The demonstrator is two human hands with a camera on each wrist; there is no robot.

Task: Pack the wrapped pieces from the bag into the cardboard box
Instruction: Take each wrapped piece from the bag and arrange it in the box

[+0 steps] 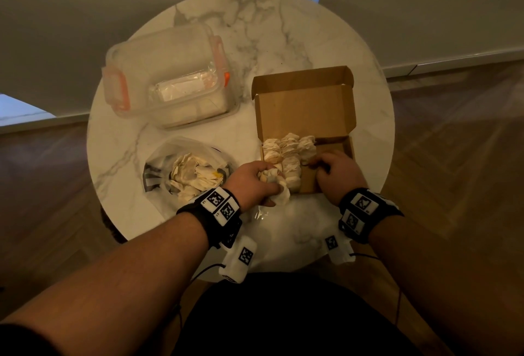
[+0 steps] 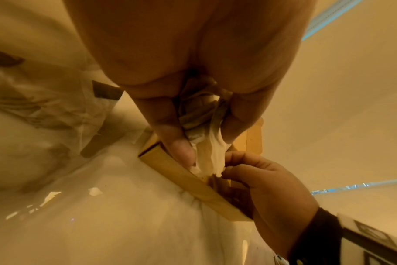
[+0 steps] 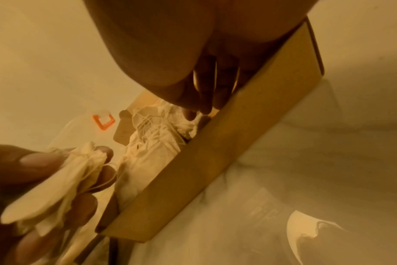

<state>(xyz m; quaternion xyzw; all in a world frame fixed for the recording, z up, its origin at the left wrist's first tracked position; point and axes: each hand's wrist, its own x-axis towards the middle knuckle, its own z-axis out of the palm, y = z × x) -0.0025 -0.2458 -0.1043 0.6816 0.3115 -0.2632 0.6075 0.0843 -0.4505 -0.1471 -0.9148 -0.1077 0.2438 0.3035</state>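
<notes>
An open cardboard box (image 1: 348,148) sits at the right of the table, with several cream wrapped pieces (image 1: 286,151) lined along its left side. My left hand (image 1: 263,175) grips one wrapped piece (image 1: 279,190) at the box's near-left corner; thumb and fingers curl round this piece (image 2: 206,136). My right hand (image 1: 314,165) reaches inside the box. Its thumb and fingertips (image 3: 193,109) meet on the near end of a packed piece (image 3: 156,132). The clear bag (image 1: 170,154) at the front left holds several more pieces (image 1: 192,177).
A lidded clear plastic container (image 1: 158,72) with orange clasps stands at the back left of the round marble table (image 1: 283,32). The box's lid (image 1: 306,100) stands up behind it. Crinkled clear plastic (image 1: 283,228) lies along the near table edge.
</notes>
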